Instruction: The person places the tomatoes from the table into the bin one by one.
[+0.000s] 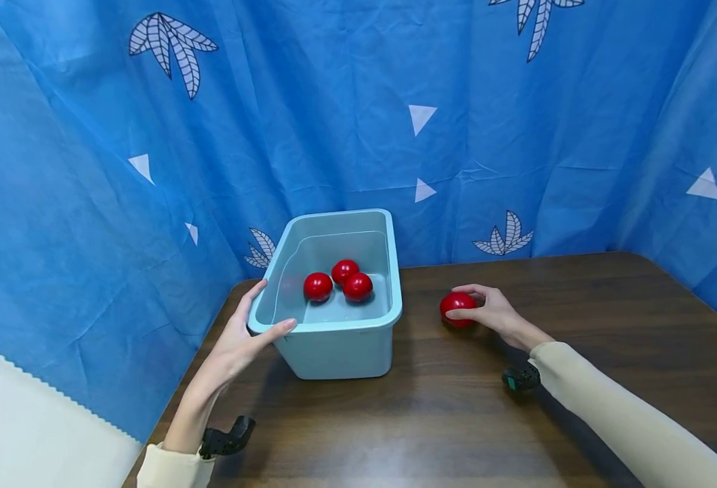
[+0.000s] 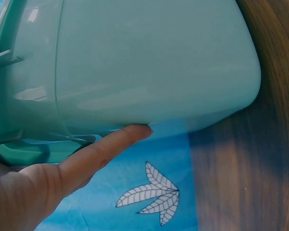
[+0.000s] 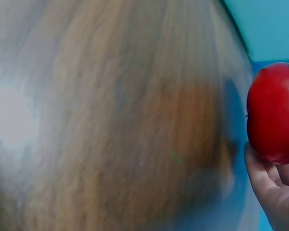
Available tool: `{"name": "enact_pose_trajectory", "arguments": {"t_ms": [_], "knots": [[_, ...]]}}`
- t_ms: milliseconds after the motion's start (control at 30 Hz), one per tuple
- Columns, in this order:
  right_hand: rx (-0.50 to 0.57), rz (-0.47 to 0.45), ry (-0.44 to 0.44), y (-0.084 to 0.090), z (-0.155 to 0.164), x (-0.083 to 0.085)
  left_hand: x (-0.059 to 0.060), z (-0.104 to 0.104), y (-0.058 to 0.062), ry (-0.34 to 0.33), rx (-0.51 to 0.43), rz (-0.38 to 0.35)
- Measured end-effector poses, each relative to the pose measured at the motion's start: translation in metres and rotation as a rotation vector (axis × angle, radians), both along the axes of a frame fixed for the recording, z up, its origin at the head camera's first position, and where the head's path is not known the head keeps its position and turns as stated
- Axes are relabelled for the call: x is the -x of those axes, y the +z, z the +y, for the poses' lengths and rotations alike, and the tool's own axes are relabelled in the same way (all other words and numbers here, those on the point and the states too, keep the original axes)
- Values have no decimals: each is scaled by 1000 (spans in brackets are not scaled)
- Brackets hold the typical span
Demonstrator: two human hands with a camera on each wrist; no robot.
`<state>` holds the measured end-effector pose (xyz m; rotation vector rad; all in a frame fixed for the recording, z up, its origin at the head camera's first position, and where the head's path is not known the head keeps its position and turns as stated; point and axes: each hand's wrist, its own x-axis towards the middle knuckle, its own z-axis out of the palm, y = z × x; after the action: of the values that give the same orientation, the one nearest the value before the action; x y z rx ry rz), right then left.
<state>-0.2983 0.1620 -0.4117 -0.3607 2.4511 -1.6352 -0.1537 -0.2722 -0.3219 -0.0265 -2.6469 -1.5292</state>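
My left hand [image 1: 239, 344] grips the near left corner of a light blue plastic tub [image 1: 343, 356]. Its thumb lies at the front rim and another finger reaches along the left rim. In the left wrist view a finger [image 2: 106, 151] lies against the tub's outer wall [image 2: 159, 62]. To the right of the tub, my right hand [image 1: 497, 313] holds a glossy red round fruit [image 1: 456, 308] between thumb and fingers, close over the table. The right wrist view shows this fruit [image 3: 274, 113] large, with fingers [image 3: 262, 178] at its lower side. Inside the tub sit three similar red fruits [image 1: 357, 287].
The tub stands on a dark brown wooden table [image 1: 432, 420]. Behind the table hangs a blue curtain [image 1: 334, 122] with white leaf and triangle prints. A white scalloped cloth [image 1: 23, 420] shows at the lower left. Black wrist devices [image 1: 227, 439] sit on both arms.
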Motion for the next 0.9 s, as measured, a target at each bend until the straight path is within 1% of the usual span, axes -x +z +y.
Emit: {"name": "enact_pose_trajectory", "arguments": {"t_ms": [100, 200, 367, 533, 733, 900], "knots": [[66, 2, 0, 5, -1, -1, -1, -1, 1, -2, 0, -3], [130, 1, -13, 16, -5, -1, -1, -1, 1, -1, 0, -3], [236, 1, -41, 45, -16, -1, -1, -2, 2, -3, -2, -3], [291, 36, -34, 76, -32, 3, 0, -2, 1, -3, -4, 4], [346, 58, 10, 105, -56, 7, -1, -1, -1, -6, -22, 5], [422, 63, 66, 129, -79, 9, -1, 1, 1, -1, -23, 6]]}}
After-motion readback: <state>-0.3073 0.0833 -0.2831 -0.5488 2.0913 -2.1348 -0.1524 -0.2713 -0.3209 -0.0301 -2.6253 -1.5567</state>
